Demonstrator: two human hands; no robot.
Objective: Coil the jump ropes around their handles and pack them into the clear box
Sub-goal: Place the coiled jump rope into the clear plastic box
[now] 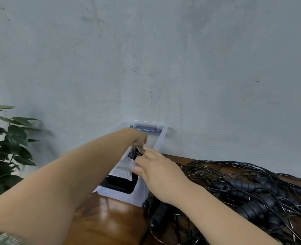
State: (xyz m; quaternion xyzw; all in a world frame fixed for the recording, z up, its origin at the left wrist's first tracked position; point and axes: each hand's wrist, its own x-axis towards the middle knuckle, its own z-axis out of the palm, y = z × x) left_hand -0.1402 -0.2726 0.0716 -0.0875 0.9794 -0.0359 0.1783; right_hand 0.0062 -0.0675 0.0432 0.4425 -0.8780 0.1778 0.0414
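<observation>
A clear plastic box (139, 193) with black latches stands on the wooden table against the wall. Over its opening both my hands hold one coiled jump rope (136, 153), black cord wound round its black handles. My left hand (139, 141) pinches the bundle from the far side. My right hand (155, 165) grips it from the near side, thumb pointing left. A big tangled pile of black jump ropes (248, 197) lies on the table to the right of the box. The box's inside is mostly hidden by my hands.
A grey concrete wall (146, 59) rises right behind the box. A leafy green plant (8, 142) stands at the left. The brown wooden table (111, 214) shows in front of the box, and loose handles (156, 214) lie near the box's right corner.
</observation>
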